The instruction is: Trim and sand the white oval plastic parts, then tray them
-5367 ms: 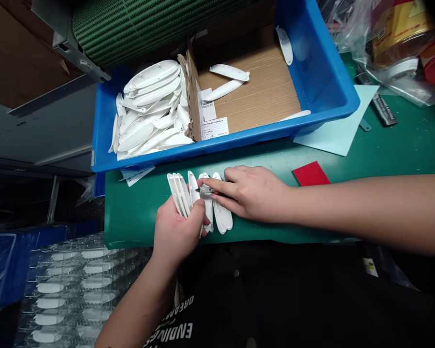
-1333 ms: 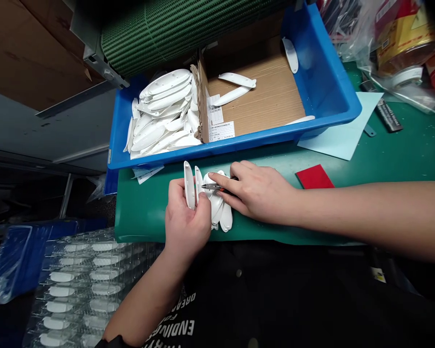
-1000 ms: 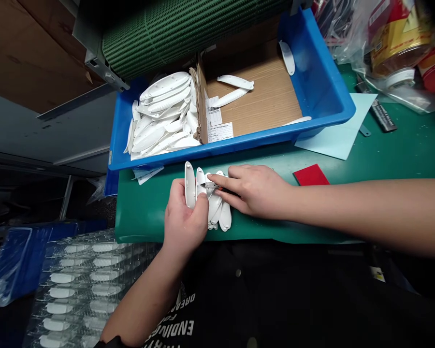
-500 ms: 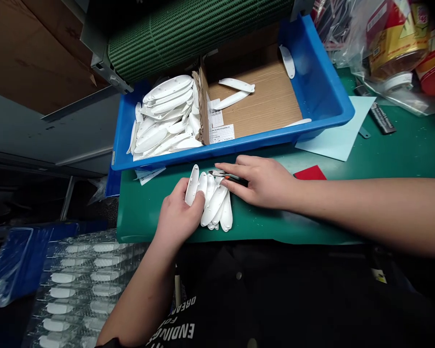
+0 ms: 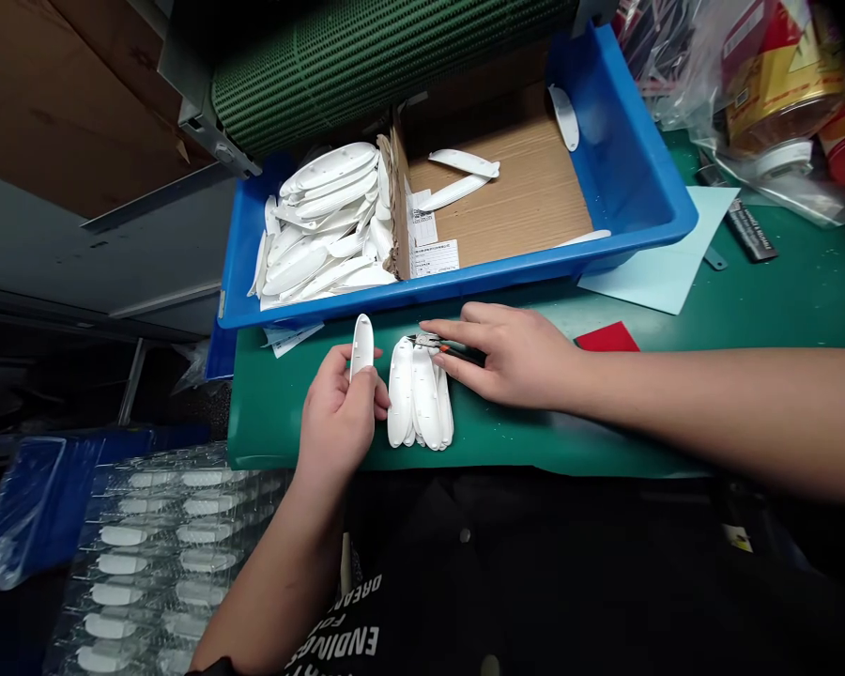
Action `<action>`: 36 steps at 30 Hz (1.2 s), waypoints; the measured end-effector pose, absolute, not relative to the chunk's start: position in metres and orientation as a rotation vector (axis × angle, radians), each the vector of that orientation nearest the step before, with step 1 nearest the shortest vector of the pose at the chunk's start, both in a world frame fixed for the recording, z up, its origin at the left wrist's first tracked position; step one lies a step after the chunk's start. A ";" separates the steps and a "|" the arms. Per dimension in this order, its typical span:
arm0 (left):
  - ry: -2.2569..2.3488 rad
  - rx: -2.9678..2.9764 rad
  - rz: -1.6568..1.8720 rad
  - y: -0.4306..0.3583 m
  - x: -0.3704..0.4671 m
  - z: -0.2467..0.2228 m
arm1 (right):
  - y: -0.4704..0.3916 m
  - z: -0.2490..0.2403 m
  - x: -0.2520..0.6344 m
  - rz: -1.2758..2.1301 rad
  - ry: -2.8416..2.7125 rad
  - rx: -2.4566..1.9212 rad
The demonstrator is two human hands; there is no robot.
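My left hand [image 5: 342, 408] holds one long white oval part [image 5: 361, 345] upright between thumb and fingers. Just right of it, a small pile of the same white parts [image 5: 426, 399] lies on the green table mat [image 5: 288, 413]. My right hand [image 5: 511, 357] is closed around small pliers [image 5: 429, 341] with dark and orange handles. The tips of the pliers are at the top end of the pile. Behind both hands stands a blue bin [image 5: 479, 286], its left section heaped with white parts [image 5: 324, 225].
A cardboard divider [image 5: 398, 202] splits the bin. Above it is a green ribbed belt [image 5: 387, 61]. Light blue paper [image 5: 666, 253], a red card [image 5: 607, 337], a black tube [image 5: 750, 230] and plastic bags are on the right. Clear trays with white parts [image 5: 123, 536] are stacked at lower left.
My left hand has moved left, away from the pile, and holds a single white part. The pile's top parts lie straighter. My right hand with the pliers has hardly moved.
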State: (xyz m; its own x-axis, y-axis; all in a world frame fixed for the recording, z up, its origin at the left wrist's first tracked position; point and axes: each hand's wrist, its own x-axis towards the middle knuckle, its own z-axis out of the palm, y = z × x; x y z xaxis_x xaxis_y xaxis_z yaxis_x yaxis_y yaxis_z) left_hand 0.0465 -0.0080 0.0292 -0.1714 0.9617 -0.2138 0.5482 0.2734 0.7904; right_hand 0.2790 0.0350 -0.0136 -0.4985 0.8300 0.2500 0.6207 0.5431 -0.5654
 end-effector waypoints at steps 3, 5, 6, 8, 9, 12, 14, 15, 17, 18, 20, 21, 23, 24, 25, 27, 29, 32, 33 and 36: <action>1.721 1.284 0.768 -0.010 0.046 0.038 | 0.032 -0.011 0.278 0.506 -2.293 -1.128; 1.687 1.244 0.730 -0.013 0.046 0.043 | 0.030 -0.009 0.278 0.464 -2.311 -1.093; 1.678 1.235 0.703 -0.015 0.047 0.045 | 0.029 -0.007 0.277 0.446 -2.325 -1.077; 1.671 1.243 0.651 -0.018 0.049 0.046 | 0.026 -0.004 0.276 0.415 -2.358 -1.048; 1.674 1.255 0.629 -0.019 0.050 0.046 | 0.024 -0.002 0.275 0.405 -2.376 -1.039; 1.697 1.290 0.578 -0.023 0.054 0.045 | 0.020 0.003 0.272 0.390 -2.428 -1.041; 1.709 1.306 0.554 -0.024 0.057 0.044 | 0.018 0.004 0.271 0.384 -2.461 -1.058; 1.717 1.318 0.548 -0.025 0.058 0.044 | 0.018 0.004 0.271 0.376 -2.476 -1.068; 1.733 1.354 0.546 -0.026 0.060 0.042 | 0.017 0.004 0.270 0.357 -2.503 -1.088; 1.742 1.379 0.549 -0.026 0.060 0.042 | 0.017 0.004 0.270 0.347 -2.514 -1.098; 1.758 1.432 0.553 -0.027 0.062 0.041 | 0.017 0.004 0.270 0.330 -2.530 -1.113; 1.767 1.455 0.551 -0.027 0.062 0.040 | 0.016 0.004 0.269 0.322 -2.538 -1.117; 1.790 1.498 0.542 -0.028 0.064 0.040 | 0.016 0.004 0.268 0.309 -2.561 -1.129; 1.801 1.517 0.536 -0.028 0.064 0.040 | 0.016 0.004 0.268 0.303 -2.576 -1.134; 1.808 1.534 0.532 -0.029 0.065 0.040 | 0.016 0.004 0.268 0.298 -2.592 -1.138; 1.812 1.561 0.535 -0.029 0.065 0.039 | 0.017 0.003 0.267 0.295 -2.617 -1.136; 1.803 1.567 0.541 -0.029 0.065 0.038 | 0.018 0.001 0.265 0.309 -2.631 -1.115; 1.769 1.517 0.566 -0.029 0.062 0.034 | 0.021 -0.002 0.265 0.396 -2.602 -1.090; 1.754 1.486 0.581 -0.028 0.060 0.033 | 0.023 -0.002 0.266 0.432 -2.565 -1.101; 1.757 1.413 0.611 -0.026 0.052 0.031 | 0.031 0.004 0.273 0.490 -2.414 -1.186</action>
State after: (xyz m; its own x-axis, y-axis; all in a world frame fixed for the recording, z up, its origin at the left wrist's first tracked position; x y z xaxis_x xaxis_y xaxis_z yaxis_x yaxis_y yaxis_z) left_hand 0.0516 -0.0255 0.0308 -0.0731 0.9589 -0.2743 0.5814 0.2645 0.7694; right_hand 0.2728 0.0311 0.0036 -0.5571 0.8057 0.2012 0.6634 0.5775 -0.4758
